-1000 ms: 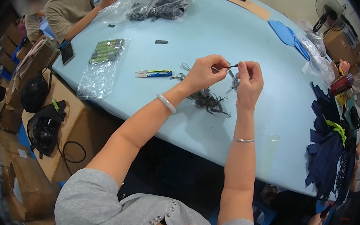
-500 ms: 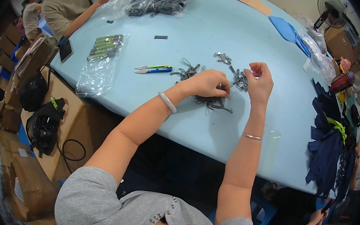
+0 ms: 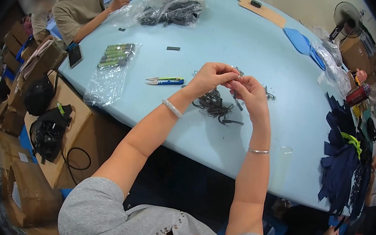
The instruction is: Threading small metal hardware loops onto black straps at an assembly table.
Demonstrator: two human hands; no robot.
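My left hand [image 3: 212, 79] and my right hand [image 3: 253, 98] meet fingertip to fingertip above the table, both pinched. A thin dark grey cord pull [image 3: 238, 104] shows just below the joined fingers and seems to hang from them. What else the right fingertips pinch is too small to make out. Beneath my hands lies a tangled pile of dark grey looped cords [image 3: 216, 104], partly covered by the left hand. Small silvery metal pieces [image 3: 239, 71] peek out behind the fingers. More small grey pieces [image 3: 269, 95] lie beside the right hand.
Thread snips [image 3: 165, 81] and a clear bag with green-grey strips [image 3: 115, 55] lie to the left. A large plastic bag of dark items [image 3: 173, 14] sits farther back, near a seated person [image 3: 82, 8]. Navy fabric strips [image 3: 342, 156] hang over the right edge.
My hands have come together; the left rose from the cord pile and the right moved left to meet it. The view has shifted slightly.
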